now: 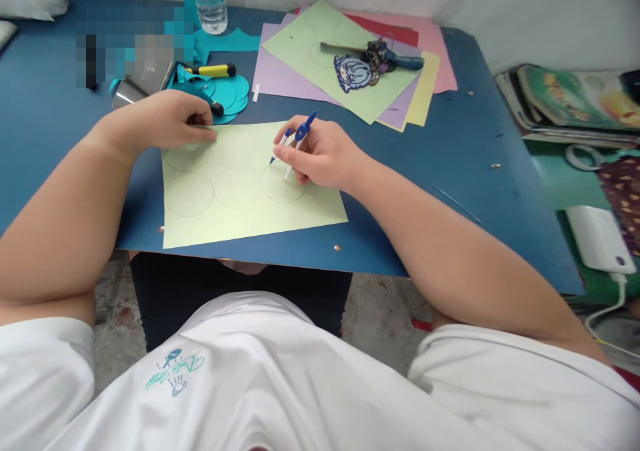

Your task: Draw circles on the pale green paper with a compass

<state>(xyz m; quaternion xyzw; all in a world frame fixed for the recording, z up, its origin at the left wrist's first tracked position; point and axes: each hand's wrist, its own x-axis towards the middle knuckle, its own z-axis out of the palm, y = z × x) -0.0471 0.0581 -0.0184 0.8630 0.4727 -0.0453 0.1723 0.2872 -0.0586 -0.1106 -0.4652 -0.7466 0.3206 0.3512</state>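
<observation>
A pale yellow-green sheet of paper (240, 224) with several pencil-drawn circles lies near the front edge of the table. At its upper left corner my left hand (175, 119) rests, pressing on the paper, with thumb and index finger apart and nothing between them. My right hand (325, 151) is closed around a blue-and-white drawing compass (301, 134), tilted over a circle at the sheet's right side. The compass's legs point down at the paper; whether both tips touch it I cannot tell.
Behind my left hand lie teal paper discs (233, 94), a yellow-and-black cutter (215, 70) and a dark shiny device (145, 71). A water bottle (210, 4) stands at the back. Coloured sheets (295, 71) bear keys with a charm (353, 72). A white power bank (597, 238) lies at right.
</observation>
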